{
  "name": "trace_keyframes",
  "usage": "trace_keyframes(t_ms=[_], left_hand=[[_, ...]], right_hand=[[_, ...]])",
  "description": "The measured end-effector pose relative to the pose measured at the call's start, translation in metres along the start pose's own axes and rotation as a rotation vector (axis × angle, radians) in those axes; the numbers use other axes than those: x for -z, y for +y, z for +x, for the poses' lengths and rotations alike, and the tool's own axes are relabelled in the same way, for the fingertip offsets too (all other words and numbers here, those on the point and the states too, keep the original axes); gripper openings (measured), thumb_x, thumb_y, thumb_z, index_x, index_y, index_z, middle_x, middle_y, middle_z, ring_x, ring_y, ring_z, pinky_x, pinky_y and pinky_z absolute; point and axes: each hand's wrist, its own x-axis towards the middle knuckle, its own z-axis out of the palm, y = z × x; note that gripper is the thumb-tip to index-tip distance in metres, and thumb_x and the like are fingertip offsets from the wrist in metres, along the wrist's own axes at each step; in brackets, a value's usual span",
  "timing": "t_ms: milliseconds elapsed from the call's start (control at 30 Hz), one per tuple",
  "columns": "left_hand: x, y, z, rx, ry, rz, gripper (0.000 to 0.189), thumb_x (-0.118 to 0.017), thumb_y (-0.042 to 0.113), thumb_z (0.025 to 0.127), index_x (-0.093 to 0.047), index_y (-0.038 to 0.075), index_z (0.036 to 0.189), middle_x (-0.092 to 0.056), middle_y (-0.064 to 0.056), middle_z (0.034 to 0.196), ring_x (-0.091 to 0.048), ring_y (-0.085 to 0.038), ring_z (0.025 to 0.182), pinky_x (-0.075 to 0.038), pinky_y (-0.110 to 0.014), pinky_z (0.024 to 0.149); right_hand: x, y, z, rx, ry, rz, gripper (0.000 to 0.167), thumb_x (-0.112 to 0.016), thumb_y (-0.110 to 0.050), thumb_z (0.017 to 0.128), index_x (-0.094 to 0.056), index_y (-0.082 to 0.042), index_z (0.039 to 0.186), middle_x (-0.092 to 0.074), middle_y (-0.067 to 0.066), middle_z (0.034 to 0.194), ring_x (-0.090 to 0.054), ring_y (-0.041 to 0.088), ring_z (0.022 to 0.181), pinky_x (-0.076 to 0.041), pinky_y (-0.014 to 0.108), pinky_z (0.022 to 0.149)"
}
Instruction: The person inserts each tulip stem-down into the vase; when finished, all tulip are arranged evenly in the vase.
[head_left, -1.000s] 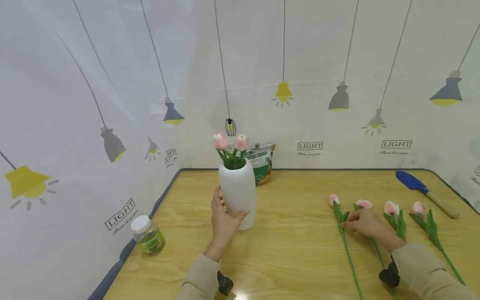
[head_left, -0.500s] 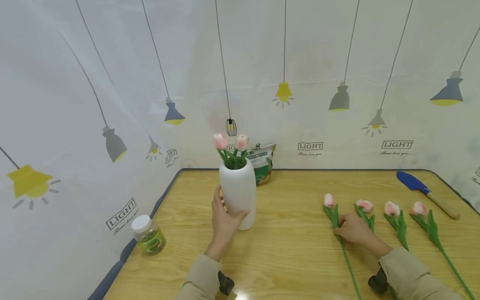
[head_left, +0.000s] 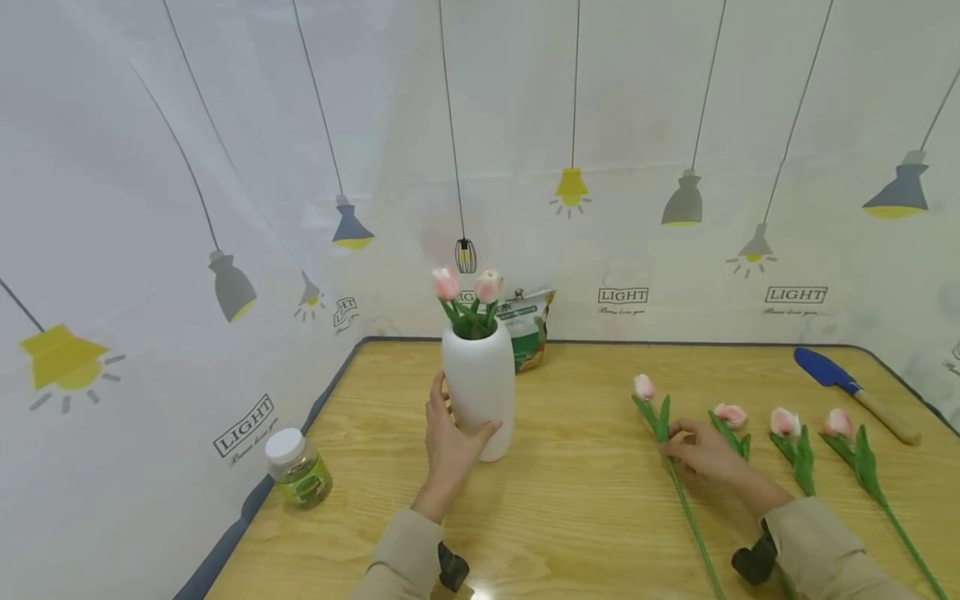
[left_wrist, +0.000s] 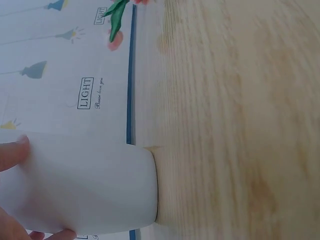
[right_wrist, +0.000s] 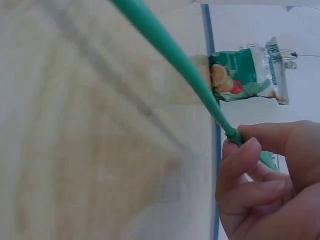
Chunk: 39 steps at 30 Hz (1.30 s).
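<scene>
A white vase stands upright on the wooden table with two pink tulips in its mouth. My left hand grips the lower side of the vase, thumb across its front; in the left wrist view the fingers wrap the vase. My right hand pinches a pink tulip at its stem, just below the leaves. In the right wrist view the green stem slants up from the right hand above the table, casting a shadow.
Several more tulips lie to the right. A blue trowel with a wooden handle is at the far right. A jar with a white lid stands at left. A green and white bag leans behind the vase.
My right hand has taken the leftmost tulip by its stem and moved it left, its bloom rising a little. My left hand stays on the vase.
</scene>
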Motion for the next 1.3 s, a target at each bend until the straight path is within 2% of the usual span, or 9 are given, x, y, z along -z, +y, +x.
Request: trace_keyframes(t_ms=[167,300,400,600,800,967,1133,1233,1300], left_hand=[[0.002,0.000,0.000,-0.009,0.006,0.004,0.102,-0.081,0.028,0.061,-0.015,0.028,0.139,-0.041,-0.012,0.123,-0.049,-0.032,0.110,-0.045,-0.047,0.086],[0.004,0.000,0.000,-0.017,0.016,0.009,0.102,-0.080,0.029,0.061,-0.015,0.029,0.139,-0.041,-0.013,0.122,-0.049,-0.032,0.109,-0.046,-0.047,0.085],[0.005,0.001,0.000,-0.020,0.017,0.010,0.102,-0.080,0.029,0.061,-0.015,0.029,0.139,-0.041,-0.013,0.122,-0.049,-0.032,0.108,-0.045,-0.047,0.085],[0.006,0.000,0.001,-0.039,0.026,0.002,0.101,-0.080,0.028,0.061,-0.015,0.028,0.139,-0.041,-0.013,0.122,-0.049,-0.032,0.108,-0.045,-0.047,0.085],[0.003,-0.001,0.003,-0.039,0.030,-0.005,0.101,-0.080,0.026,0.062,-0.015,0.029,0.139,-0.041,-0.014,0.121,-0.049,-0.032,0.109,-0.045,-0.048,0.085],[0.002,-0.001,0.001,-0.014,0.021,-0.013,0.102,-0.080,0.026,0.061,-0.015,0.031,0.139,-0.041,-0.013,0.122,-0.049,-0.032,0.109,-0.045,-0.049,0.086],[0.001,-0.002,-0.001,-0.023,0.015,-0.003,0.101,-0.080,0.028,0.061,-0.016,0.029,0.139,-0.042,-0.013,0.121,-0.050,-0.032,0.108,-0.045,-0.048,0.085],[0.001,0.000,-0.002,-0.029,0.011,-0.012,0.101,-0.080,0.029,0.061,-0.016,0.029,0.139,-0.042,-0.014,0.120,-0.050,-0.033,0.108,-0.045,-0.048,0.085],[0.001,0.001,-0.002,-0.014,0.008,-0.018,0.101,-0.080,0.029,0.061,-0.016,0.030,0.139,-0.042,-0.013,0.121,-0.049,-0.032,0.109,-0.045,-0.048,0.086]], right_hand=[[0.006,-0.020,0.012,0.010,0.013,0.062,0.036,-0.054,-0.025,0.088,-0.042,0.002,0.109,-0.055,0.004,0.066,-0.046,0.012,0.041,-0.029,0.021,0.033],[0.010,-0.047,0.026,0.049,0.051,0.102,0.042,-0.053,-0.034,0.087,-0.040,-0.003,0.113,-0.056,-0.001,0.068,-0.046,0.011,0.045,-0.031,0.026,0.035],[0.011,-0.074,0.036,0.107,0.128,0.138,0.040,-0.052,-0.037,0.087,-0.042,-0.009,0.113,-0.057,-0.005,0.073,-0.047,0.010,0.048,-0.035,0.027,0.039],[0.007,-0.129,0.052,0.237,0.337,0.286,0.028,-0.055,-0.035,0.085,-0.048,-0.019,0.106,-0.058,-0.006,0.077,-0.052,0.010,0.049,-0.038,0.025,0.039],[0.012,-0.179,0.063,0.349,0.403,0.403,0.026,-0.058,-0.030,0.084,-0.049,-0.017,0.105,-0.062,-0.003,0.076,-0.051,0.009,0.046,-0.036,0.023,0.037],[0.020,-0.222,0.064,0.488,0.442,0.556,0.024,-0.061,-0.024,0.082,-0.050,-0.017,0.102,-0.063,-0.002,0.073,-0.051,0.011,0.044,-0.035,0.020,0.035],[0.024,-0.262,0.055,0.674,0.534,0.735,0.023,-0.062,-0.016,0.082,-0.050,-0.014,0.101,-0.064,0.000,0.070,-0.049,0.012,0.041,-0.035,0.019,0.034],[0.024,-0.281,0.051,0.750,0.554,0.785,0.022,-0.062,-0.014,0.081,-0.051,-0.012,0.100,-0.063,0.003,0.070,-0.048,0.013,0.040,-0.033,0.021,0.034],[0.022,-0.292,0.050,0.771,0.546,0.774,0.021,-0.062,-0.014,0.081,-0.052,-0.013,0.098,-0.062,0.003,0.070,-0.048,0.014,0.040,-0.033,0.021,0.035]])
